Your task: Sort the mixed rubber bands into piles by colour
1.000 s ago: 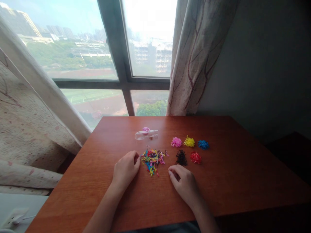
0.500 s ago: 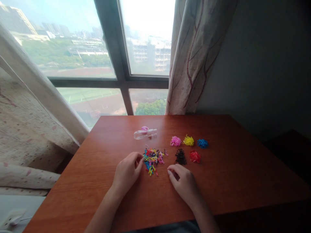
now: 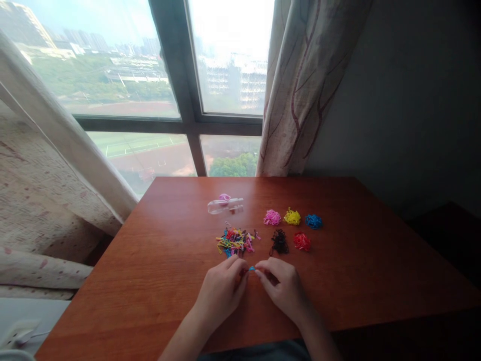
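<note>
Between my hands is a small blue piece point(image 3: 251, 269), likely one of the pin-shaped plastic clips. My left hand point(image 3: 225, 283) pinches its left end, and my right hand point(image 3: 282, 282) pinches the other end; the fingertips hide most of it. Just beyond my left hand lies a mixed pile of clips point(image 3: 236, 240) in several colours, its near edge partly covered by that hand. Past my right hand are single-colour heaps: a black heap point(image 3: 279, 241), a red heap point(image 3: 302, 241), a pink heap point(image 3: 272, 217), a yellow heap point(image 3: 292, 216) and a blue heap point(image 3: 313, 221).
A clear plastic container point(image 3: 218, 206) with a pink part lies on its side behind the mixed pile. The brown wooden table point(image 3: 361, 271) stands against a window with curtains point(image 3: 296, 90). A wall socket point(image 3: 22, 336) is at the lower left.
My left hand has moved right and nearer, from the left side of the mixed pile to meet my right hand. A blue piece now shows between them. My right hand has barely moved.
</note>
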A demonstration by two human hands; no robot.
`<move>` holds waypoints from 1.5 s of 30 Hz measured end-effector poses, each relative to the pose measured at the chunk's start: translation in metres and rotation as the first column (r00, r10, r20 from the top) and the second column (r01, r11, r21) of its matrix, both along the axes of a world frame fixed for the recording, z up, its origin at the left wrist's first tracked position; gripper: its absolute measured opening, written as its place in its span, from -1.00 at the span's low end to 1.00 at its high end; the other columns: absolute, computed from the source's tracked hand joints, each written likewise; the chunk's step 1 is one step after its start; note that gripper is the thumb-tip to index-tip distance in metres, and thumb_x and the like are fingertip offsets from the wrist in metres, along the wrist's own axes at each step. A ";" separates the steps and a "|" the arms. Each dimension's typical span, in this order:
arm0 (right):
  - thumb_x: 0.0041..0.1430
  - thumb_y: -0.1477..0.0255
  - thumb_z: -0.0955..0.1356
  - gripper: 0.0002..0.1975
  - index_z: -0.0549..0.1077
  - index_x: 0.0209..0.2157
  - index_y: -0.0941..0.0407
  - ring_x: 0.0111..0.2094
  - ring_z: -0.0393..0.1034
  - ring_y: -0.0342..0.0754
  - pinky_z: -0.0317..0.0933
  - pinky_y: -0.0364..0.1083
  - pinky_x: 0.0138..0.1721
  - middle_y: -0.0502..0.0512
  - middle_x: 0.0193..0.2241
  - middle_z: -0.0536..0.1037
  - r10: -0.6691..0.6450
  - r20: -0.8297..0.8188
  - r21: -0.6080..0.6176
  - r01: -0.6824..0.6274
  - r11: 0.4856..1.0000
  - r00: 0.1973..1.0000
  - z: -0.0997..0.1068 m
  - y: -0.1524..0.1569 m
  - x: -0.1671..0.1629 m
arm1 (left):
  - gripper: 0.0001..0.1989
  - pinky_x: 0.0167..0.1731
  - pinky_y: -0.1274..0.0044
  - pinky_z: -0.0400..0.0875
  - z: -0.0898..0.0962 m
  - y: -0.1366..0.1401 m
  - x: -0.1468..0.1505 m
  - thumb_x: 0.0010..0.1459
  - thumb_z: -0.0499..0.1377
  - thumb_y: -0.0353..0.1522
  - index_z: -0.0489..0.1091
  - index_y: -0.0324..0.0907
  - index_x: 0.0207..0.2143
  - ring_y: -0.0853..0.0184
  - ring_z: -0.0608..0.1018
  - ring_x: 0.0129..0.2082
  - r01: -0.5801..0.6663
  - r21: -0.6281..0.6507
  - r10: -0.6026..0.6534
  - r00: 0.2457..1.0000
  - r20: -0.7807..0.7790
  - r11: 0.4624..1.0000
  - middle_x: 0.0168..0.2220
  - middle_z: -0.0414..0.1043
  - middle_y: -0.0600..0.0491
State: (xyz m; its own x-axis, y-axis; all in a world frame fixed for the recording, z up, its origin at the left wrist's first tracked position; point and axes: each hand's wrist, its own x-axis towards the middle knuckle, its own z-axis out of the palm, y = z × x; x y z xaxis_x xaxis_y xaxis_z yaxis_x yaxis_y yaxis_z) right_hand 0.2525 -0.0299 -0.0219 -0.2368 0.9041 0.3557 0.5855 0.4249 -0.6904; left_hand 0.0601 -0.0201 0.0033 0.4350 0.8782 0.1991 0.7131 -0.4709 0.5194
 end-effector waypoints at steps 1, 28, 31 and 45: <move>0.32 0.42 0.30 -0.88 0.49 -0.27 0.06 -0.44 0.39 -0.09 0.19 -0.14 -0.36 0.01 -0.45 0.51 0.003 0.008 0.003 -0.003 1.000 1.000 0.001 0.000 0.000 | -0.87 -0.45 0.59 0.27 0.000 0.000 0.000 0.27 0.02 -0.40 0.35 -0.11 -0.31 0.39 0.46 -0.47 0.006 0.006 -0.006 1.000 0.000 1.000 -0.35 0.43 0.09; 0.30 0.41 0.30 -0.88 0.49 -0.23 0.08 -0.46 0.41 -0.11 0.22 -0.17 -0.40 0.02 -0.45 0.54 0.006 -0.007 -0.008 -0.006 1.000 1.000 0.008 -0.002 -0.001 | -0.88 -0.46 0.59 0.28 -0.001 -0.001 0.001 0.27 0.02 -0.41 0.34 -0.12 -0.31 0.40 0.46 -0.48 0.016 0.045 -0.016 1.000 0.004 0.999 -0.36 0.46 0.08; 0.29 0.37 0.33 -0.88 0.50 -0.22 0.09 -0.51 0.38 -0.12 0.21 -0.17 -0.43 0.00 -0.49 0.52 0.007 0.003 0.002 -0.007 1.000 1.000 0.006 -0.002 0.000 | -0.88 -0.46 0.59 0.29 -0.001 0.000 0.001 0.27 0.02 -0.39 0.34 -0.12 -0.31 0.40 0.46 -0.48 0.017 0.043 -0.018 1.000 0.021 0.999 -0.36 0.45 0.08; 0.33 0.40 0.27 -0.82 0.51 -0.21 0.08 -0.36 0.50 -0.05 0.33 -0.12 -0.26 0.09 -0.35 0.61 0.019 0.006 0.023 -0.020 1.000 1.000 0.002 0.001 0.001 | -0.88 -0.45 0.59 0.30 0.000 -0.001 0.000 0.26 0.03 -0.41 0.35 -0.12 -0.28 0.40 0.48 -0.48 0.028 0.046 -0.029 0.999 0.028 0.999 -0.36 0.47 0.07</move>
